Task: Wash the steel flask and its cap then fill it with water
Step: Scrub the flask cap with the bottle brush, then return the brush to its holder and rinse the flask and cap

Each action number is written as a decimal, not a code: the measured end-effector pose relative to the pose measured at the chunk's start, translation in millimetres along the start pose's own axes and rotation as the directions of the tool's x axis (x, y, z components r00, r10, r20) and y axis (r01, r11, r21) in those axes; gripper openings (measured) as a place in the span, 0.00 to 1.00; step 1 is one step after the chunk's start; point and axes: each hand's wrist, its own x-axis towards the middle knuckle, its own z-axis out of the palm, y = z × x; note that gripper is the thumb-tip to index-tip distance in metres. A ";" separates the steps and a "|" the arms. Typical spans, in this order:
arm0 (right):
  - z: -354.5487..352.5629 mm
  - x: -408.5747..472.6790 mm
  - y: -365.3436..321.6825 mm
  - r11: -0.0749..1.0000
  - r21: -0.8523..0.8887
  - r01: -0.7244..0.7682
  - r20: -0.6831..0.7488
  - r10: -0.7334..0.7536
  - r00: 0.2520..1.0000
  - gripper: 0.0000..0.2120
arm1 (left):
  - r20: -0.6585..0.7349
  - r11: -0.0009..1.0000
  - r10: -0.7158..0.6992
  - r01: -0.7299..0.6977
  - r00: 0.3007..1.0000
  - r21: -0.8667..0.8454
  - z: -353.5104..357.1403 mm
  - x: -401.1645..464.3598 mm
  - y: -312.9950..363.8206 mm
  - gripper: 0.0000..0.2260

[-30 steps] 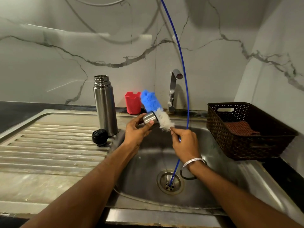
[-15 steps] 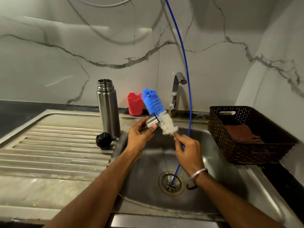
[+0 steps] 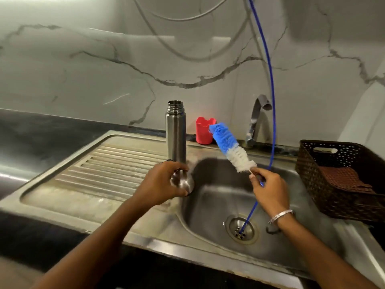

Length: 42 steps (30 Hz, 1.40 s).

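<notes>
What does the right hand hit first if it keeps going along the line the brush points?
The right hand holds the bottle brush aimed up and left toward the back wall. First in that line is probably the red holder, just past the blue tip; depth is unclear, so it might pass in front of it.

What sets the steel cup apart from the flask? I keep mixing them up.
The steel cup is short and held in the left hand; the flask is tall, free of either hand, upright at the sink's edge, its threaded mouth open. Both are bare brushed steel.
</notes>
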 end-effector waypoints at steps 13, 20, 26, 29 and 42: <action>-47.7 90.4 -113.8 0.758 -0.598 0.261 0.017 -0.313 0.950 0.08 | -0.049 0.967 -0.132 0.140 0.990 0.214 -30.9 4.9 -42.0 0.28; -32.0 188.0 -186.0 0.341 -0.872 0.353 0.180 -0.447 0.876 0.09 | -0.420 0.994 -0.059 0.015 0.906 -0.106 -48.7 99.9 -0.8 0.46; -9.9 231.3 -212.7 0.023 -0.892 0.452 0.389 -0.473 0.791 0.04 | -0.346 0.932 -0.249 0.126 0.905 -0.340 -47.9 158.5 -1.7 0.54; 8.4 243.6 -215.2 -0.019 -0.878 0.479 0.426 -0.489 0.761 0.05 | -0.322 0.907 -0.259 0.114 0.911 -0.406 -35.8 166.1 -15.1 0.31; 80.0 240.9 -172.9 -0.076 -0.853 0.516 0.465 -0.559 0.687 0.05 | -0.344 0.916 -0.178 0.027 0.922 -0.401 -28.9 167.0 -29.7 0.28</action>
